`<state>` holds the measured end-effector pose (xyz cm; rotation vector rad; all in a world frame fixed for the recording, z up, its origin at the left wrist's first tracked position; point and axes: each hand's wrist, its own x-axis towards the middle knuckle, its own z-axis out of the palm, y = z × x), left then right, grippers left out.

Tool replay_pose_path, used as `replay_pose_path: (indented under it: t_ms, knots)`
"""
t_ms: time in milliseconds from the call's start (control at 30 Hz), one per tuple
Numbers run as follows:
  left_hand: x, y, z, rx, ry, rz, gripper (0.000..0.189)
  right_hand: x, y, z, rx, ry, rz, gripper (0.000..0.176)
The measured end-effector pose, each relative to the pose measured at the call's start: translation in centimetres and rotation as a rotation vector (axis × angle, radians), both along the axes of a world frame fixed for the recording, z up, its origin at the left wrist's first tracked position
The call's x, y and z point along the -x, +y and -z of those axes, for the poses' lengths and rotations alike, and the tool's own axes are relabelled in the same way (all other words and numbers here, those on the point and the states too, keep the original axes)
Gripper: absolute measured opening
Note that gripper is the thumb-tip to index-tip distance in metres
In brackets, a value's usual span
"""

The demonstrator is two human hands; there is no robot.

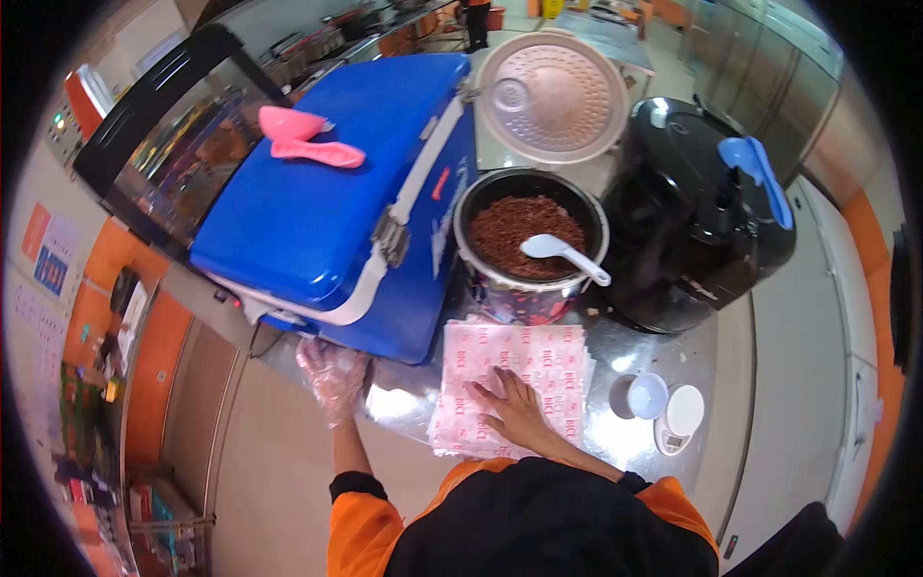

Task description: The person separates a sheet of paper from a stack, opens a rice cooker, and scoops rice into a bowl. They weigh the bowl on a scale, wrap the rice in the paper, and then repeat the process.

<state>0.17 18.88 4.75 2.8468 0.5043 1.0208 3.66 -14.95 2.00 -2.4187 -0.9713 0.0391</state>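
My right hand (516, 409), bare, lies with its fingers spread on a stack of white wrapping papers (558, 351) with pink print. My left hand (332, 377) wears a clear plastic glove and rests by the table edge, beside the lower front of the blue cooler box (288, 221). Its fingers look extended, though the crinkled glove blurs them, and nothing shows in it. Behind the papers, an open rice cooker (529, 298) holds dark reddish-brown rice (514, 223). A white serving spoon (567, 255) lies on the rice, its handle over the rim.
Pink scoops (312, 144) lie on the cooler lid. The raised cooker lid (553, 96) stands behind the pot. A black lidded cooker (687, 231) at right carries a blue paddle (764, 178). Near the right edge sit a small bowl (647, 395) and a kitchen scale (683, 415). A person (477, 21) stands far back.
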Motion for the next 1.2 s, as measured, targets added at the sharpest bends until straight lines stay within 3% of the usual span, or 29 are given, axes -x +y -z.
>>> replay_pose_path:
  t_ms: [100, 167, 200, 267, 300, 367, 433, 500, 567, 667, 733, 767, 800, 867, 900, 967, 1000, 1033, 1067, 1200]
  knots:
    - [0.9, -3.1, -2.4, 0.062, -0.05, -0.196, 0.059, -1.9, -1.9, -5.1, -0.212, -0.031, 0.115, 0.057]
    - [3.0, -5.7, -2.4, -0.054, -0.149, -0.175, 0.06, -4.9, -3.5, -9.1, -0.238, -0.288, 0.43, 0.044]
    - [2.9, -7.5, -2.4, 0.081, -0.345, 0.041, 0.063, -7.3, -4.4, -11.3, -0.263, -0.572, 0.555, 0.032]
    - [3.2, -11.6, -1.8, 0.411, -0.442, 0.323, 0.066, -11.0, -7.0, -15.8, -0.391, -0.53, 0.6, 0.018]
    - [3.7, -13.5, -1.4, 0.595, -0.34, 0.383, 0.067, -11.7, -8.8, -16.6, -0.31, -0.559, 0.646, 0.014]
    - [2.6, -17.1, -0.9, 0.692, -0.273, 0.495, 0.063, -10.2, -11.3, -18.0, -0.027, -0.457, 0.783, 0.023]
    - [1.9, -20.0, -0.4, 0.776, -0.201, 0.59, 0.058, -7.5, -13.2, -16.3, 0.288, -0.112, 0.839, 0.043]
    - [0.9, -21.5, 0.1, 0.823, -0.119, 0.724, 0.055, -5.7, -15.0, -9.8, 0.671, -0.083, 0.84, 0.063]
    - [-0.8, -22.7, 0.4, 0.828, -0.029, 0.898, 0.055, -5.5, -17.3, -5.4, 0.954, 0.131, 0.689, 0.077]
    - [-2.4, -24.5, -2.4, 1.397, 0.365, 1.003, 0.052, -5.9, -17.3, -4.7, 0.888, 0.296, 0.601, 0.082]
    - [-3.3, -26.0, -4.0, 2.053, 0.627, 0.732, 0.057, -5.4, -14.6, -9.8, 0.609, 0.367, 0.351, 0.084]
    - [-3.6, -26.3, -4.9, 2.367, 0.765, 0.544, 0.06, -4.7, -13.4, -11.0, 0.407, 0.217, 0.242, 0.085]
    - [-3.9, -26.2, -6.5, 2.44, 0.905, 0.467, 0.065, -4.3, -11.0, -14.6, 0.282, 0.262, 0.204, 0.085]
    - [-3.7, -25.9, -9.8, 2.546, 0.705, 0.459, 0.06, -3.7, -8.6, -18.1, -0.028, 0.004, 0.046, 0.07]
    - [-3.8, -25.6, -10.7, 2.593, 0.596, 0.454, 0.058, -4.7, -7.6, -19.3, -0.014, -0.093, 0.11, 0.065]
    - [-4.1, -24.1, -3.9, 2.311, 0.287, 0.937, 0.052, -7.6, -5.8, -21.5, 0.008, -0.285, 0.236, 0.055]
    - [-4.3, -22.9, -5.0, 2.162, 0.204, 0.99, 0.055, -9.8, -4.8, -21.6, 0.047, -0.436, 0.322, 0.049]
    - [-4.8, -21.9, -6.1, 2.366, 0.141, 0.792, 0.056, -12.3, -4.0, -20.7, 0.088, -0.588, 0.41, 0.042]
    - [-5.3, -20.9, -7.3, 2.55, 0.033, 0.573, 0.058, -14.8, -3.7, -19.5, 0.215, -0.553, 0.426, 0.039]
    - [-6.7, -16.8, -7.5, 2.48, -0.106, 0.478, 0.056, -21.0, -3.0, -16.9, 0.507, -0.443, 0.362, 0.018]
